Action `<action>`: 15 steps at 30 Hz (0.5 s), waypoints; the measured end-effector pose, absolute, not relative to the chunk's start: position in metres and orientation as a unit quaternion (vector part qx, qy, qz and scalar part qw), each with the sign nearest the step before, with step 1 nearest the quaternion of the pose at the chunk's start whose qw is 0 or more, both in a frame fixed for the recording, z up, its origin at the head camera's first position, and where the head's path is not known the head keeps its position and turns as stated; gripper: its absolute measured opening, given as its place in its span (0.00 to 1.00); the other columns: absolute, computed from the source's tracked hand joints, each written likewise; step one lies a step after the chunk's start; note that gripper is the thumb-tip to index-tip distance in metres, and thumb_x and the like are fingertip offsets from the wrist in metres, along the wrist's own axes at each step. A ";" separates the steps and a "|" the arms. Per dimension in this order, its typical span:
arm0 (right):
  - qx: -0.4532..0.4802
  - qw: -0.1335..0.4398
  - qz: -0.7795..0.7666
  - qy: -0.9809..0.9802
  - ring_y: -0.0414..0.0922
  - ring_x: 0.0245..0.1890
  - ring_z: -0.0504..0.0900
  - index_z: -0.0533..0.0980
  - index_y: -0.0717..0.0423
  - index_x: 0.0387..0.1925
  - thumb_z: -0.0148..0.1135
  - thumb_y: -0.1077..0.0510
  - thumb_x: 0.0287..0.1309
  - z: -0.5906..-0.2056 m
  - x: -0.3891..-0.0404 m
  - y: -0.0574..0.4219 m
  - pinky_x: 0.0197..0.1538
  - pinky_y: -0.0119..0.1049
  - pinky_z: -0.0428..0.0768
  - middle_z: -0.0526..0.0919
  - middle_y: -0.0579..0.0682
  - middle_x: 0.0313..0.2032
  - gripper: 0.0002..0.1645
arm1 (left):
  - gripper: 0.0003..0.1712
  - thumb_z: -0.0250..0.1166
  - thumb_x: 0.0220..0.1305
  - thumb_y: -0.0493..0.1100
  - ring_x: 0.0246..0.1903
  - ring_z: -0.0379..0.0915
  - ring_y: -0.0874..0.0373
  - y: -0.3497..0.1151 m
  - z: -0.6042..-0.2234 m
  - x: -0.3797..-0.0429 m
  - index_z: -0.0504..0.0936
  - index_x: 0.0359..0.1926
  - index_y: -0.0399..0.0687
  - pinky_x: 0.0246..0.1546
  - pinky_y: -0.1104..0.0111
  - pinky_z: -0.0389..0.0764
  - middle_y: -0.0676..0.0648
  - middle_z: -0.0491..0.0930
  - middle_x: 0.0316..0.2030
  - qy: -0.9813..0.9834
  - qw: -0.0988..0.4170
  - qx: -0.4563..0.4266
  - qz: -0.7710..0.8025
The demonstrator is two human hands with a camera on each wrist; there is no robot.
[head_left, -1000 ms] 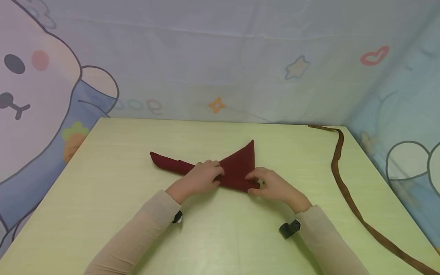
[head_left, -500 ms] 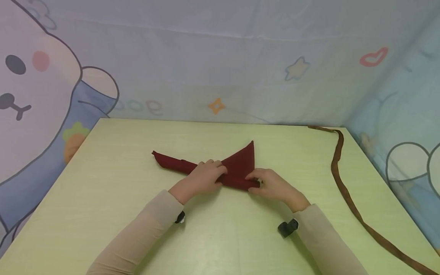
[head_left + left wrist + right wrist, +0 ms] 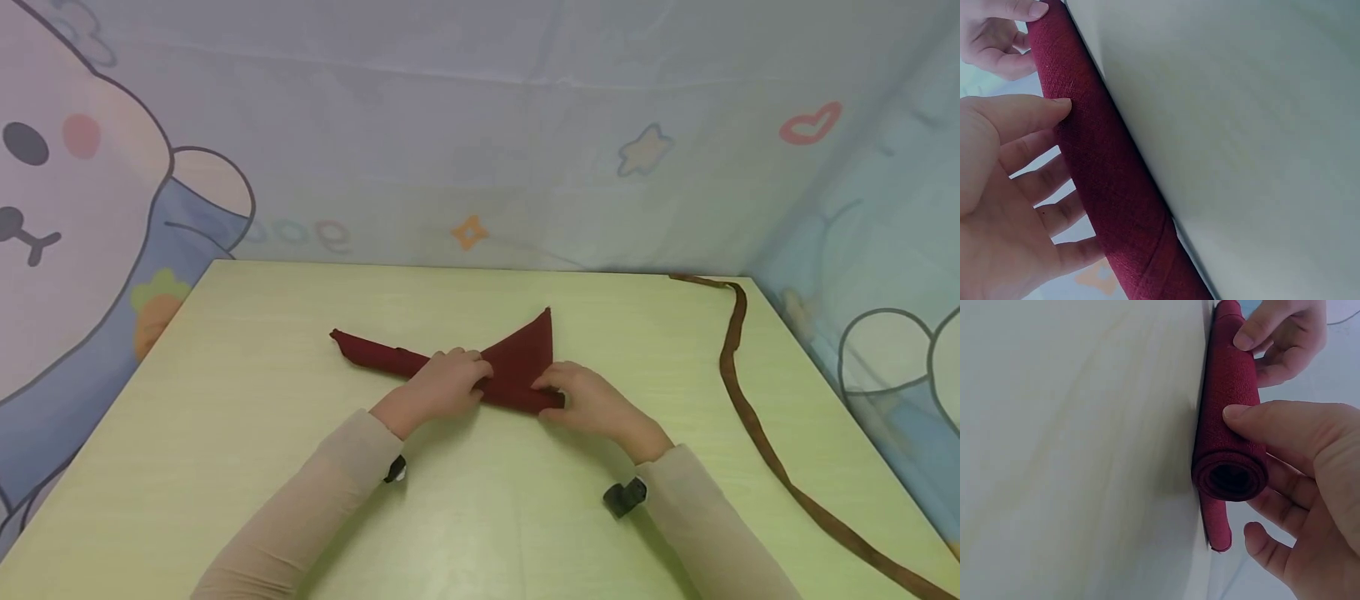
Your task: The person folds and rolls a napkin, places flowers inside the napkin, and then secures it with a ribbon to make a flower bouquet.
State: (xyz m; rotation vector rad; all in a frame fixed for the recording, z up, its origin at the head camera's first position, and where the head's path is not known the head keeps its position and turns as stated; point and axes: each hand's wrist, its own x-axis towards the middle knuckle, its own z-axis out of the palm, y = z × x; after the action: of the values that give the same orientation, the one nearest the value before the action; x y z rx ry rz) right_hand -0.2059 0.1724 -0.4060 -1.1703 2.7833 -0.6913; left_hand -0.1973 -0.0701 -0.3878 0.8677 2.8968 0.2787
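Observation:
A dark red cloth [image 3: 519, 360] lies on the table, its near side rolled into a tube and a flat triangular corner pointing away at the right. Its thinner left end [image 3: 375, 353] reaches out past my left hand [image 3: 444, 386]. That hand holds the middle of the roll, thumb on the near side and fingers over the far side, as the left wrist view shows. At the roll's right end, my right hand [image 3: 592, 405] pinches it between thumb and fingers. The right wrist view shows the roll's spiral end [image 3: 1230, 477], hollow in the centre.
A long brown strip of fabric [image 3: 750, 417] winds along the right side of the pale table [image 3: 247, 467], from the back edge to the front right corner. Behind the table hangs a printed cloth backdrop [image 3: 375, 125].
My left hand has shifted slightly to the right along the roll, and the cloth's left end has come a little rightward. My right hand stays nearly in place.

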 end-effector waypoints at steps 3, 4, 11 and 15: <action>-0.377 0.024 -0.214 0.901 0.49 0.49 0.78 0.80 0.62 0.47 0.68 0.60 0.54 -0.405 -0.207 0.172 0.54 0.45 0.75 0.82 0.52 0.45 0.17 | 0.17 0.63 0.64 0.40 0.51 0.72 0.46 -0.069 -0.387 -0.199 0.79 0.53 0.46 0.49 0.50 0.71 0.45 0.79 0.49 0.952 0.053 0.285 0.094; -0.376 0.026 -0.212 0.902 0.49 0.49 0.79 0.80 0.62 0.47 0.67 0.60 0.54 -0.405 -0.208 0.172 0.54 0.45 0.75 0.82 0.52 0.45 0.17 | 0.17 0.63 0.63 0.40 0.51 0.72 0.46 -0.068 -0.387 -0.199 0.79 0.53 0.46 0.48 0.50 0.71 0.45 0.79 0.50 0.952 0.053 0.286 0.095; -0.371 0.029 -0.206 0.905 0.51 0.50 0.79 0.80 0.63 0.48 0.66 0.60 0.56 -0.404 -0.211 0.172 0.55 0.47 0.75 0.82 0.54 0.46 0.18 | 0.17 0.64 0.61 0.36 0.51 0.71 0.46 -0.065 -0.387 -0.201 0.79 0.52 0.47 0.48 0.49 0.72 0.45 0.78 0.50 0.952 0.048 0.284 0.099; -0.371 0.020 -0.215 0.903 0.51 0.50 0.77 0.80 0.62 0.46 0.68 0.60 0.54 -0.405 -0.211 0.172 0.55 0.46 0.74 0.82 0.52 0.45 0.18 | 0.17 0.63 0.62 0.36 0.51 0.72 0.46 -0.065 -0.387 -0.202 0.80 0.52 0.47 0.49 0.49 0.72 0.45 0.78 0.50 0.952 0.051 0.283 0.103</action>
State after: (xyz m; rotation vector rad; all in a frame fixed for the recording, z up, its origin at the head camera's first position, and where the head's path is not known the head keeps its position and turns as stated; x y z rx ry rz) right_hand -0.2115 0.1719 -0.4052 -1.1511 2.8010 -0.6676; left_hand -0.2023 -0.0648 -0.3872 0.8602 2.8989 0.3150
